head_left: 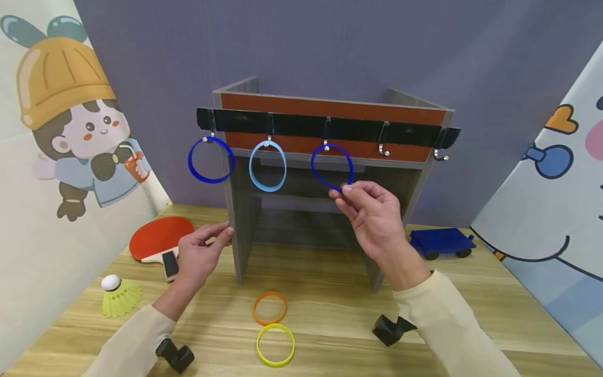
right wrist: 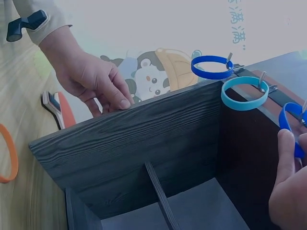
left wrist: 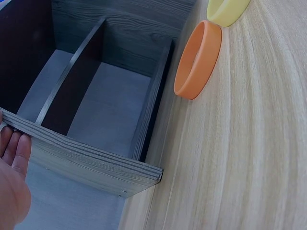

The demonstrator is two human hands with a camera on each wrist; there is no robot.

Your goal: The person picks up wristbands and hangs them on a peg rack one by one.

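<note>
My right hand (head_left: 377, 217) pinches the lower edge of a dark blue silicone wristband (head_left: 352, 166), whose top hangs at the middle hook of a black hook rail (head_left: 301, 124). The rail runs across the front of a small grey wooden shelf (head_left: 239, 220) with a reddish-brown panel. With curled fingers my left hand (head_left: 200, 254) holds the front edge of the shelf's left side panel; in the right wrist view its thumb lies on that edge. Another blue wristband (head_left: 210, 181) hangs from the leftmost hook. Beside it, a light blue wristband (head_left: 267, 188) hangs from the second hook.
An orange wristband (head_left: 269, 323) and a yellow wristband (head_left: 275, 364) lie on the wooden table before the shelf. To the left are a red table tennis bat (head_left: 160, 235) and a yellow shuttlecock (head_left: 121, 299). A blue toy cart (head_left: 440, 242) stands right of the shelf.
</note>
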